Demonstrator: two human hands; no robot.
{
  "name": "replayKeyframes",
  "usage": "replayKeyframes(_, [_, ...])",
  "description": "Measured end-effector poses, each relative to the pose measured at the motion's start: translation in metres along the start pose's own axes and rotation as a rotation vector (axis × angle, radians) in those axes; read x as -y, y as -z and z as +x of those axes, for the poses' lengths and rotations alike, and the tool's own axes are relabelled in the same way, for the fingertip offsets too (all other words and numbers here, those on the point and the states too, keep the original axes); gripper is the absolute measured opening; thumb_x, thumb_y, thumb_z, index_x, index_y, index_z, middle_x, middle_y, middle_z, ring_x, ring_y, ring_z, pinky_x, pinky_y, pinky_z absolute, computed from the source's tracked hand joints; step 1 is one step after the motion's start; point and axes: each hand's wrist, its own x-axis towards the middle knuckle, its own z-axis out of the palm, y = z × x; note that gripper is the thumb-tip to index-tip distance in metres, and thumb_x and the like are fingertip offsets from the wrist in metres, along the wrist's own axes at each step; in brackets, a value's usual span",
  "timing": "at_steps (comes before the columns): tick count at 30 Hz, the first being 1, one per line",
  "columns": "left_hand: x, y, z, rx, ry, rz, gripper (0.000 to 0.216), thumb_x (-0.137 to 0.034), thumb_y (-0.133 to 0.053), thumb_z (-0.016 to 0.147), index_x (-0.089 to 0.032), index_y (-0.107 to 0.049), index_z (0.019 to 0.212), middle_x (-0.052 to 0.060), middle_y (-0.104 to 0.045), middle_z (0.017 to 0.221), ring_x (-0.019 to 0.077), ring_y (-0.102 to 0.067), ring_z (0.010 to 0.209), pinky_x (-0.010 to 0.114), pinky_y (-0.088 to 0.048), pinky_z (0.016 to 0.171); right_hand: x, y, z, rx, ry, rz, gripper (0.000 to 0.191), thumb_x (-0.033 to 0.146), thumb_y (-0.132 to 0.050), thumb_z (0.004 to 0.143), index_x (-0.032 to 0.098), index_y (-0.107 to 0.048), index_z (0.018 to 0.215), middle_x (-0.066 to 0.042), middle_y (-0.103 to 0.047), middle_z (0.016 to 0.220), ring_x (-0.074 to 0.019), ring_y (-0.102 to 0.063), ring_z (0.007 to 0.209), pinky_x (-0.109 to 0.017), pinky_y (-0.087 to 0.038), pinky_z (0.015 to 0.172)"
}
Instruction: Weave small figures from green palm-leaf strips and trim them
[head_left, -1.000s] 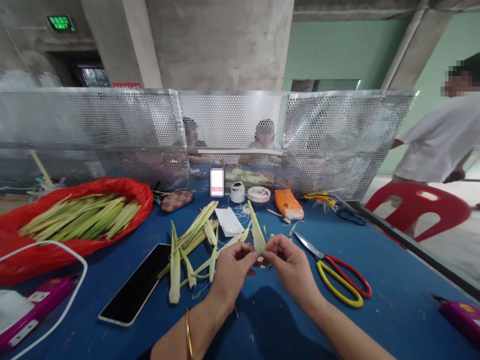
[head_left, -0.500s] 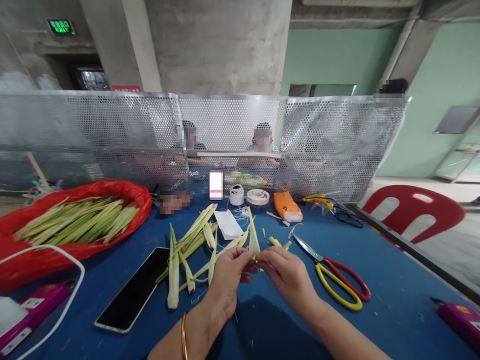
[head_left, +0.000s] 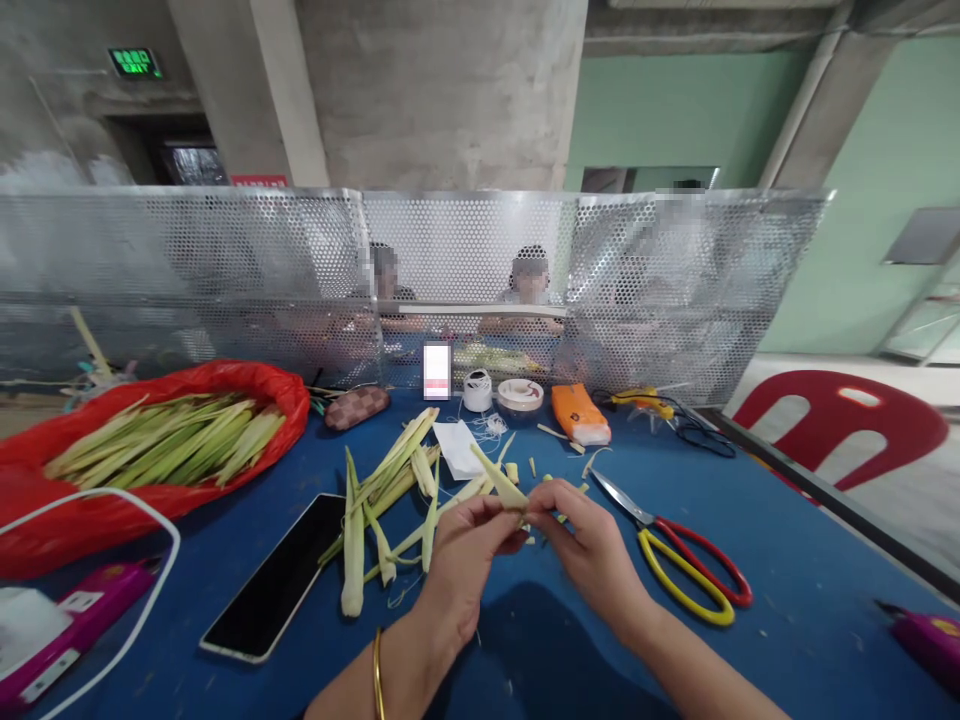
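- At the fingertips, a husk piece (head_left: 501,482) is being held, its broad end pinched narrowly between thumb and fingers of the left hand (head_left: 465,545).
- On the right side of that same end, a narrow pinch is made by the right hand (head_left: 585,530); the very tips are partly hidden.
- Pale green, almost cream, is the colour shown; a smooth, flattened shape is seen, wide at the fingers and drawn out to a slim point.
- By that point the far left is indicated, towards the white paper (head_left: 459,450); the long axis is slanted from near right to far left.
- Above the blue table (head_left: 780,640), central and between the hands, the piece is held.
- Just to the left, loose husks (head_left: 352,560) are scattered, with a black phone (head_left: 274,585) laid beside them.
- To the right, scissors (head_left: 651,522) are laid with blades together, one handle red, one yellow.
- Farther out, a white spool (head_left: 478,392), a tape roll (head_left: 520,394) and an orange packet (head_left: 577,413) are lined up.
- At far left, more husks are held in a red bag (head_left: 255,376).
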Motion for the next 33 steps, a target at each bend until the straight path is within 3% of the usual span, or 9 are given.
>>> replayKeyframes(4, [0.000,-0.002,-0.001,-0.051,-0.073,0.108,0.015,-0.027,-0.075,0.059,-0.014,-0.070,0.066,0.003,-0.068,0.064,0.0138,-0.061,0.063,0.024,-0.049,0.066,-0.002,-0.001,0.000,0.012,-0.107,-0.017,0.015,0.023,-0.054,0.087,0.021,-0.056,0.073,-0.001,-0.062,0.070,-0.0169,-0.057,0.067,-0.027,-0.044,0.062])
replayKeyframes(13, [0.007,-0.001,0.002,0.000,-0.191,0.216,0.015,-0.024,-0.070,0.065,-0.016,-0.075,0.076,0.004,-0.073,0.076,0.0192,-0.067,0.072,0.029,-0.054,0.072,0.000,-0.001,0.001,-0.058,-0.222,-0.022,0.009,0.024,-0.057,0.082,0.021,-0.054,0.074,0.001,-0.061,0.068,-0.0160,-0.057,0.063,-0.026,-0.043,0.059])
replayKeyframes(19, [-0.003,0.000,0.000,-0.005,-0.054,0.187,0.015,-0.023,-0.069,0.063,-0.015,-0.074,0.075,0.004,-0.072,0.069,0.0137,-0.064,0.060,0.023,-0.050,0.062,-0.003,0.000,0.002,-0.023,-0.204,0.076,0.011,0.020,-0.053,0.083,0.021,-0.051,0.073,0.002,-0.057,0.067,-0.0147,-0.055,0.063,-0.025,-0.044,0.061])
replayKeyframes(24, [-0.009,0.004,0.002,-0.014,0.037,0.088,0.015,-0.023,-0.070,0.060,-0.013,-0.071,0.072,0.004,-0.070,0.066,0.0117,-0.061,0.053,0.021,-0.045,0.054,-0.001,0.006,0.005,0.063,-0.026,0.055,0.010,0.018,-0.054,0.086,0.022,-0.061,0.081,0.000,-0.063,0.078,-0.0163,-0.060,0.074,-0.026,-0.046,0.068])
replayKeyframes(28, [-0.011,0.004,0.000,0.013,0.030,0.134,0.013,-0.023,-0.069,0.061,-0.014,-0.070,0.070,0.003,-0.067,0.061,0.0126,-0.062,0.055,0.021,-0.044,0.055,-0.002,0.007,0.005,0.082,0.044,0.039,0.014,0.014,-0.053,0.087,0.022,-0.061,0.079,-0.001,-0.060,0.079,-0.0154,-0.059,0.074,-0.025,-0.045,0.068])
replayKeyframes(33, [-0.009,0.001,-0.002,-0.005,-0.078,0.299,0.014,-0.025,-0.065,0.067,-0.015,-0.072,0.072,0.004,-0.068,0.063,0.0169,-0.065,0.064,0.024,-0.046,0.059,-0.007,0.006,0.002,0.077,0.011,-0.004,0.014,0.014,-0.053,0.087,0.021,-0.057,0.077,-0.001,-0.061,0.080,-0.0154,-0.057,0.075,-0.025,-0.044,0.069])
